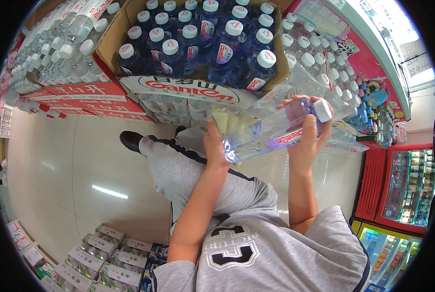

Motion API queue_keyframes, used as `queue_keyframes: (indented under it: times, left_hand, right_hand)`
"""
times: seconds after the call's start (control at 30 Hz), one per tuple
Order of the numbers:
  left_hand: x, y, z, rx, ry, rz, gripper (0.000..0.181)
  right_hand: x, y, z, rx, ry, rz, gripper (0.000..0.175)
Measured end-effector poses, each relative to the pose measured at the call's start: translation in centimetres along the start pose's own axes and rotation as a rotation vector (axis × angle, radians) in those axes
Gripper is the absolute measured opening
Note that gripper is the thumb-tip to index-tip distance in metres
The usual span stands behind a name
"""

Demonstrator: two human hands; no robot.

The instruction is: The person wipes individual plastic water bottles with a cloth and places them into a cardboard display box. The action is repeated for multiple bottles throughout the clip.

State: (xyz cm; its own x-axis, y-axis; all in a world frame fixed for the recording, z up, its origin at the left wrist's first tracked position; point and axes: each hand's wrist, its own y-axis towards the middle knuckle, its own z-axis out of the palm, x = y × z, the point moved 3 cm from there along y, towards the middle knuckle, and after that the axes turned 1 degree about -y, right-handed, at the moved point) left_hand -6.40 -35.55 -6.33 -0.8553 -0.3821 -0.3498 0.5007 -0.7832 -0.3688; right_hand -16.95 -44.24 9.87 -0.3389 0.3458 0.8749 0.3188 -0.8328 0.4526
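A clear Ganten water bottle (265, 133) with a white cap lies tilted across the space before me, its cap end up to the right. My right hand (310, 131) is closed around it near the cap, thumb on top. In my left hand (218, 140) is a pale yellow-green cloth (232, 120), held beside and behind the base of the bottle. Beyond both hands, an open cardboard box (195, 87) holds several blue-tinted Ganten bottles (224, 53), standing upright with white caps.
Stacked red cartons (89, 100) with clear bottles stand at the left; wrapped water bottles (312, 69) are at the right. Packed drink cases (119, 255) sit on the tiled floor (100, 157) at lower left. A red drinks fridge (376, 182) stands at far right.
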Motion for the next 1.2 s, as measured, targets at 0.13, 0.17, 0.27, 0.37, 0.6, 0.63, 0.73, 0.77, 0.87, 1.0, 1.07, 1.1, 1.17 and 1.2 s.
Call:
queue_keyframes:
  times: [0.13, 0.17, 0.27, 0.37, 0.6, 0.63, 0.73, 0.77, 0.87, 1.0, 1.07, 1.1, 1.17, 1.2]
  left_hand:
    - [-0.3, 0.2, -0.1, -0.216, -0.047, 0.042, 0.052]
    - [-0.4, -0.2, 0.1, -0.288, -0.041, 0.01, 0.052]
    - [-0.5, -1.1, 2.5, 0.028, -0.086, -0.157, 0.054]
    - [-0.6, -2.6, 4.5, 0.352, -0.125, -0.295, 0.063]
    - [-0.9, -2.0, 3.5, 0.353, -0.148, -0.299, 0.071]
    - [-0.8, -1.6, 3.0, 0.264, -0.153, -0.244, 0.068]
    - [-0.4, -0.5, 1.8, 0.017, -0.131, -0.09, 0.06]
    - [-0.4, -0.3, 1.6, -0.016, -0.11, -0.036, 0.058]
    - [-0.7, 0.0, 1.1, -0.186, -0.007, 0.095, 0.056]
    - [-1.5, -0.6, 1.3, -0.216, -0.055, 0.108, 0.06]
    - [-1.6, -1.0, 2.1, -0.023, -0.149, 0.037, 0.06]
    - [-1.5, -1.4, 2.7, 0.131, -0.202, -0.021, 0.059]
    - [-1.3, -1.9, 3.4, 0.307, -0.216, -0.106, 0.057]
    - [-1.1, -2.1, 3.5, 0.329, -0.179, -0.13, 0.054]
  right_hand:
    - [2.4, 1.2, -2.0, -0.13, -0.037, -0.194, 0.042]
    - [3.3, 1.5, -2.4, -0.15, -0.071, -0.256, 0.042]
    - [4.5, 2.6, -3.4, -0.144, 0.002, -0.163, 0.043]
    - [3.1, 2.6, -3.5, -0.1, 0.258, 0.084, 0.041]
    - [-0.7, 1.0, -2.2, -0.176, 0.205, 0.103, 0.042]
    - [-0.6, 0.8, -1.8, -0.153, 0.142, 0.081, 0.043]
    - [0.0, 0.1, -0.6, -0.101, 0.078, 0.01, 0.046]
    - [0.5, 0.0, -0.3, -0.104, 0.048, -0.047, 0.047]
    - [2.0, -0.1, 0.4, -0.079, -0.061, -0.204, 0.054]
    - [4.4, 0.7, 0.7, 0.038, -0.237, -0.396, 0.052]
    - [4.6, 1.2, 0.0, 0.017, 0.037, -0.158, 0.05]
    - [4.4, 1.3, -0.2, -0.02, 0.189, -0.053, 0.048]
    - [3.9, 1.2, 0.0, 0.046, 0.159, -0.031, 0.047]
    - [3.4, 0.9, 0.2, 0.049, 0.084, -0.071, 0.047]
